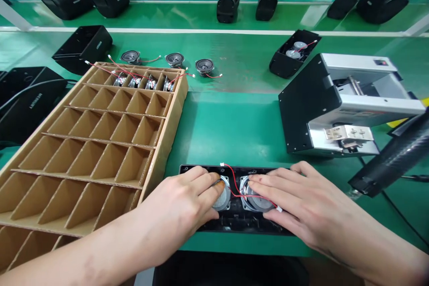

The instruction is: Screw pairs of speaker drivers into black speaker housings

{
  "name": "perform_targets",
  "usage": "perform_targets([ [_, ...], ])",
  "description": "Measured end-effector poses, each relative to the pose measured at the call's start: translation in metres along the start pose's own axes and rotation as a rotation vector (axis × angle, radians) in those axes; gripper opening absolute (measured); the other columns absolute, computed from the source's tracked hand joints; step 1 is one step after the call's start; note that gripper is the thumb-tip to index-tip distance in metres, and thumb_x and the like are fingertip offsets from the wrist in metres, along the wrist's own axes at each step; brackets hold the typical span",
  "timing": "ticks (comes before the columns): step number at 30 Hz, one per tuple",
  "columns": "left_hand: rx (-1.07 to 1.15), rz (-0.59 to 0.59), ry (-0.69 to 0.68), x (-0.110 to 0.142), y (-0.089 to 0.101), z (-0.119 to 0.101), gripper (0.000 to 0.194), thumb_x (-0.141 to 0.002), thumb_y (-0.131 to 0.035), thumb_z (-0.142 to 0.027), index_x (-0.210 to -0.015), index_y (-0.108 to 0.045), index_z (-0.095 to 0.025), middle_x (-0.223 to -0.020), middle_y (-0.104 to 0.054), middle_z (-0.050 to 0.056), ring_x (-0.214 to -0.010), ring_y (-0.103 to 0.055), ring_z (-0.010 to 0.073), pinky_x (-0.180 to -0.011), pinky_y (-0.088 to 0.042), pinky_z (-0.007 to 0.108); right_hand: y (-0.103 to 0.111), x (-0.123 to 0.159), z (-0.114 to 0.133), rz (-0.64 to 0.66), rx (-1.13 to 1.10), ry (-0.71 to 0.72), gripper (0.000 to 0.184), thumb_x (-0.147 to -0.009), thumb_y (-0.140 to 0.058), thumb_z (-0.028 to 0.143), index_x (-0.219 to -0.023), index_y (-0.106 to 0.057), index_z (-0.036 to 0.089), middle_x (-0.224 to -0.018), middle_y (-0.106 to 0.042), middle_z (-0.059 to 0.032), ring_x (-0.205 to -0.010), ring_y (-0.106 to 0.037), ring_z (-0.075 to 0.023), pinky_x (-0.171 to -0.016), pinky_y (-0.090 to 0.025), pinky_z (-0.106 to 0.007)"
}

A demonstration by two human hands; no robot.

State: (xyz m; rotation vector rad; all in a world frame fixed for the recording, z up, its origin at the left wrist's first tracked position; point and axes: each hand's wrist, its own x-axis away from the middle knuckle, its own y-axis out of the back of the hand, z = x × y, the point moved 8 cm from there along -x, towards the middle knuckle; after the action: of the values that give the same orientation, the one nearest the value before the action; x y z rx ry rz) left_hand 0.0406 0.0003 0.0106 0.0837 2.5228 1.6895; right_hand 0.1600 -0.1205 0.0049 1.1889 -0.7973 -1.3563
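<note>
A black plastic speaker panel [234,223] lies inner side up near the table's front edge. Two round speaker drivers sit side by side in it, magnets upward. My left hand [187,194] has its fingers and thumb closed around the left speaker driver [223,200]. Likewise, my right hand [298,201] grips the right speaker driver [254,200], with fingers over its top and the thumb at its near side. Red wires [235,183] with white plugs cross over both drivers. My fingers hide parts of the drivers and the panel's ends.
Left stands a divided cardboard box [164,143] with several drivers in its far row. Loose drivers [204,66] lie beyond it. A metal machine [348,103] and a black electric screwdriver [389,156] are at right. Black speaker housings [83,47] stand about; co-workers sit opposite.
</note>
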Motion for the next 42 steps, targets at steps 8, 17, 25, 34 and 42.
perform_targets([
  [8,0.066,-0.036,-0.025,0.0028,-0.0014,0.0028,0.027,-0.103,-0.066,-0.023,-0.126,-0.065,-0.009,-0.119,-0.073,0.012,-0.107,-0.069,0.0286,-0.095,-0.063,0.044,-0.0026,0.0038,-0.0006,0.020,-0.039,0.004,0.027,-0.108,-0.056,0.025,-0.134,-0.062,0.020,-0.133,-0.070,-0.0021,-0.110,-0.061,-0.0211,-0.087,-0.035,-0.041],
  [17,0.058,-0.030,-0.013,0.0002,-0.0003,-0.0003,0.025,-0.107,-0.060,-0.022,-0.127,-0.067,-0.010,-0.120,-0.073,0.012,-0.111,-0.070,0.0287,-0.095,-0.063,0.044,0.0015,0.0033,-0.0002,-0.033,-0.070,-0.019,0.025,-0.110,-0.055,0.026,-0.133,-0.065,0.022,-0.130,-0.072,0.0018,-0.112,-0.065,-0.0166,-0.092,-0.036,-0.041],
  [25,0.049,-0.023,-0.013,0.0015,-0.0008,-0.0016,0.031,-0.112,-0.046,-0.026,-0.128,-0.066,-0.009,-0.123,-0.071,0.013,-0.112,-0.068,0.0301,-0.096,-0.063,0.046,-0.0001,0.0035,-0.0003,-0.032,-0.072,-0.022,0.024,-0.110,-0.054,0.026,-0.131,-0.065,0.021,-0.129,-0.073,0.0018,-0.110,-0.066,-0.0169,-0.087,-0.035,-0.041],
  [34,0.090,-0.033,0.015,0.0008,0.0001,-0.0004,0.026,-0.109,-0.053,-0.024,-0.127,-0.065,-0.010,-0.123,-0.070,0.013,-0.108,-0.066,0.0293,-0.090,-0.063,0.044,0.0004,0.0000,-0.0014,-0.035,-0.091,-0.022,0.024,-0.111,-0.051,0.030,-0.128,-0.066,0.023,-0.129,-0.074,0.0015,-0.107,-0.068,-0.0184,-0.085,-0.034,-0.041],
  [42,0.099,-0.041,0.011,0.0031,-0.0041,-0.0007,0.026,-0.107,-0.057,-0.026,-0.127,-0.063,-0.010,-0.122,-0.068,0.012,-0.105,-0.064,0.0281,-0.088,-0.062,0.044,0.0003,0.0038,-0.0020,-0.092,-0.109,0.005,0.023,-0.110,-0.052,0.026,-0.127,-0.068,0.021,-0.129,-0.074,0.0022,-0.109,-0.067,-0.0163,-0.087,-0.036,-0.040],
])
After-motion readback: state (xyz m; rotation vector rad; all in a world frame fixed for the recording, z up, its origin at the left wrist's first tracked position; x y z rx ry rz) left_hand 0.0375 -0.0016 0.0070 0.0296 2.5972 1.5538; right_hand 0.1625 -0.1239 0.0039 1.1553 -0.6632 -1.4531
